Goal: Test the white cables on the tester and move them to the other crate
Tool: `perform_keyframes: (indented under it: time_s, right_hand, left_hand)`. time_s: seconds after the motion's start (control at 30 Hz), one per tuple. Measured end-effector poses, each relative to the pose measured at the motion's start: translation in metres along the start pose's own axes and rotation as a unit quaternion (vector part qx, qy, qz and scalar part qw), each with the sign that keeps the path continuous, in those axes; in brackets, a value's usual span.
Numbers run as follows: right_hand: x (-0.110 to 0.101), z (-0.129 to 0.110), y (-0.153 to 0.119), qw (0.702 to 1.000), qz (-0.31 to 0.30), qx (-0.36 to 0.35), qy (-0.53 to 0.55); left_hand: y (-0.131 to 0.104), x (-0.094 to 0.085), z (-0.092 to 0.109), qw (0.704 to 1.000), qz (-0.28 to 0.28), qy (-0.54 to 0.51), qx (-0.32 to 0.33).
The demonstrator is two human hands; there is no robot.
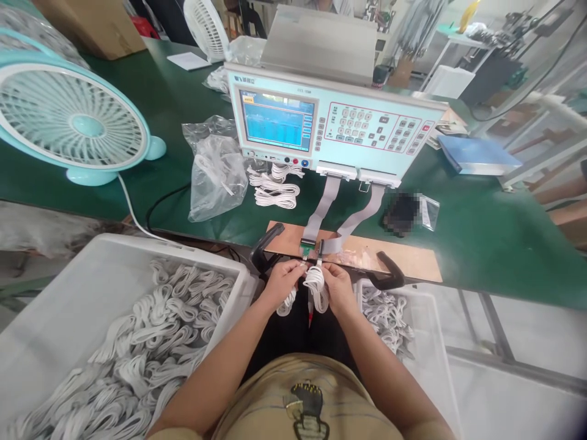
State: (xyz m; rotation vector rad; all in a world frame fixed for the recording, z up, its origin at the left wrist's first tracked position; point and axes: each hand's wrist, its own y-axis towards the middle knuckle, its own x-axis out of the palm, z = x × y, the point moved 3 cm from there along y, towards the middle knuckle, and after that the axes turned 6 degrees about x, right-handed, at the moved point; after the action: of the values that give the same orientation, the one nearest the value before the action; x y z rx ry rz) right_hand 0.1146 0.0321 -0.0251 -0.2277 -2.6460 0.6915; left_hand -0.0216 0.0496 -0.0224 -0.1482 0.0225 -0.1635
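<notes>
My left hand [285, 282] is closed in a pinch on a white cable's plug end, just below a small green circuit board [307, 249]. A coiled part of white cable [287, 304] hangs under that hand. My right hand [339, 288] is closed on a bundled white cable [314, 280], whose end points up to a dark connector [327, 246]. Whether both hands hold one cable or two is not clear. Grey ribbon cables [321, 211] run from the connectors to a tester [380, 131] with a lit screen [277, 121]. Fingers hide the plug tips.
A copper-coloured board [413, 260] is clamped to the green table's edge by black clamps [266, 247]. A large bin of bundled cables [137, 348] stands at left, a smaller bin [431, 342] at right. A fan [87, 125], plastic bag [215, 177] and cable coils [277, 195] lie beyond.
</notes>
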Motion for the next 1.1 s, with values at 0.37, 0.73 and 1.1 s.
perform_keyframes:
  time_s: [0.37, 0.73, 1.1]
  right_hand:
    - [-0.003, -0.002, 0.001, 0.999, -0.023, -0.004, -0.024]
    - [-0.003, -0.001, 0.002, 0.999, -0.025, -0.006, -0.031]
    - [0.001, 0.001, -0.001, 0.999, -0.038, -0.012, -0.026]
  left_hand:
    - [0.004, 0.008, -0.013, 0.993, 0.042, -0.109, -0.031]
    - [0.003, 0.008, -0.009, 0.992, 0.044, -0.115, -0.023]
    - [0.003, 0.011, -0.014, 0.996, 0.046, -0.082, 0.003]
